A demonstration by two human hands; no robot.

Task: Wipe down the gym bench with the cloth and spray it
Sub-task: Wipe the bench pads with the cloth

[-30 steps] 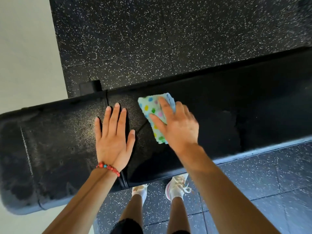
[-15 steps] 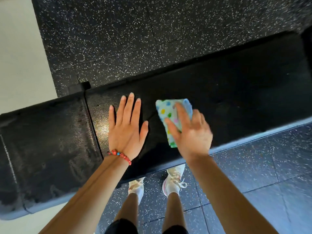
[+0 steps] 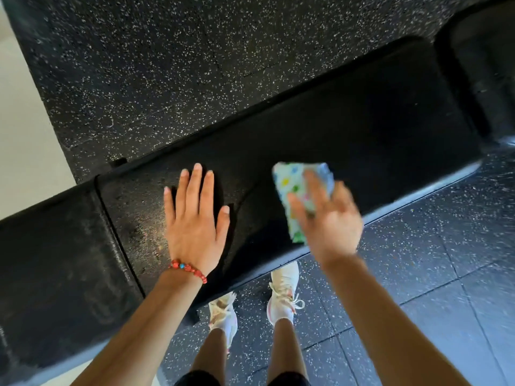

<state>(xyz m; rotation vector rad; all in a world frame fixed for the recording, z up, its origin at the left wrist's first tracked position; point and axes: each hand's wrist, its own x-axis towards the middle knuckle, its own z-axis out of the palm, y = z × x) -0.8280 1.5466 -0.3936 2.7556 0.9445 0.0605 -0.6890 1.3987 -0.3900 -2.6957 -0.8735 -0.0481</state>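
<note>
Head cam: black padded gym bench [image 3: 348, 129] runs diag. from lower left to upper right, w/ a seam between two pads at left. Pad surface near the seam looks speckled w/ fine droplets; further right it's dark and glossy.

L hand [image 3: 193, 218] lies flat on the pad, palm down, fingers straight and close together, thumb out to the side, so its grip is open and holds nothing. Red bead bracelet [image 3: 188, 270] w/ one blue bead on that wrist.

R hand [image 3: 328, 218] is motion-blurred, presses the cloth [image 3: 292, 190] onto the pad near the bench's front edge; fingers spread over the cloth, not curled round it as far as the blur lets me tell. Cloth is light w/ multicolour dots, folded, poking out past the fingertips and thumb.

White sneakers [image 3: 281, 293] on speckled rubber floor [image 3: 167, 65] just below the bench edge. Pale floor [image 3: 25, 121] at far left.
</note>
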